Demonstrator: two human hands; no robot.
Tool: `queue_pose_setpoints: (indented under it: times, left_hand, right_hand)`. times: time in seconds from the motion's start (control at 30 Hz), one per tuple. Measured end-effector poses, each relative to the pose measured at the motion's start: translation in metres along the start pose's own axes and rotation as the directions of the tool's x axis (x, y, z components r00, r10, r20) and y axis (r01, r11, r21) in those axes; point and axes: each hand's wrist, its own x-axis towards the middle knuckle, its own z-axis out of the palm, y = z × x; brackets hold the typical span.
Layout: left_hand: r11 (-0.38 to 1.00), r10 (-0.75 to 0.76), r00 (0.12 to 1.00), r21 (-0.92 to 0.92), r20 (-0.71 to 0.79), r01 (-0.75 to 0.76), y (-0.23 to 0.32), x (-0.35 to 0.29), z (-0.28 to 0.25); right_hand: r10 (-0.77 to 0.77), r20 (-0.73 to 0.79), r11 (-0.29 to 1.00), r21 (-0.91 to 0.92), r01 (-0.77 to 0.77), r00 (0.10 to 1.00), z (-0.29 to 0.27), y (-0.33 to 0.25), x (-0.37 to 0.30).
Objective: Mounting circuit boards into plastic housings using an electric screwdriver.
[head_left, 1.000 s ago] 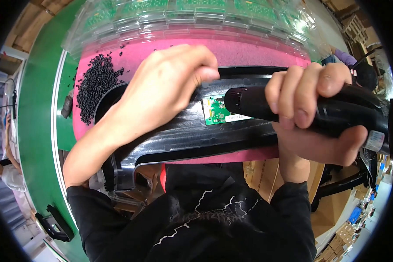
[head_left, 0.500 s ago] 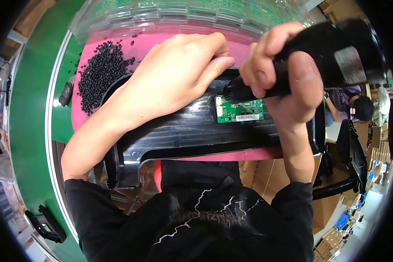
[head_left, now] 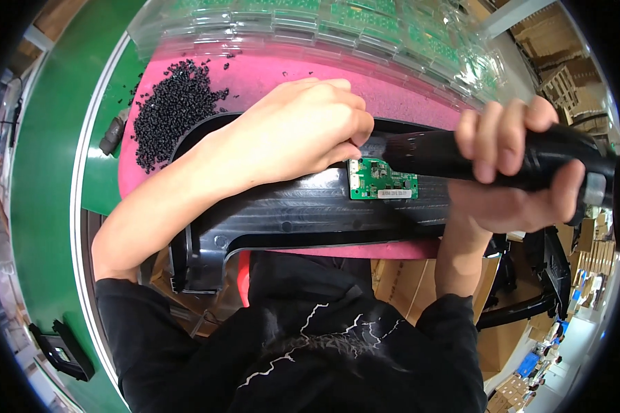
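A black plastic housing point(head_left: 275, 215) lies across the pink mat point(head_left: 262, 72) in front of me. Inside it sits a green circuit board point(head_left: 375, 183) with white connectors on its left edge. My right hand point(head_left: 506, 168) is wrapped round a black power screwdriver point(head_left: 430, 153), held nearly level. The tool's front end is over the board's upper right side; whether it touches anything I cannot tell. My left hand point(head_left: 313, 131) is closed, its thumb and fingers bent together at the board's upper left corner. What they hold, if anything, is hidden.
A heap of small black screws point(head_left: 176, 110) is on the mat's left. Clear plastic trays point(head_left: 365, 34) with green boards line the far side. A dark lump point(head_left: 111, 136) lies on the green table point(head_left: 45, 227). Black plastic parts point(head_left: 548, 275) and cardboard stand at right.
My right hand and the screwdriver have moved right, and the tool is now more level. My left hand has come down closer to the board's upper left corner. The view has shifted slightly.
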Motion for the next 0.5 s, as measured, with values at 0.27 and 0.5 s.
queue_pose_setpoints:
  times: [0.27, 0.5]
  left_hand:
    - [0.965, 0.038, 0.999, -0.261, -0.009, -0.039, 0.003, 0.011, 0.004]
    - [0.929, 0.029, 0.999, -0.369, -0.02, -0.034, 0.01, 0.02, 0.006]
  right_hand:
    - [-0.054, -0.099, 0.987, 0.146, 0.069, 0.994, -0.01, -0.02, -0.004]
    - [-0.047, -0.156, 0.989, 0.128, 0.067, 0.987, -0.007, -0.025, -0.006]
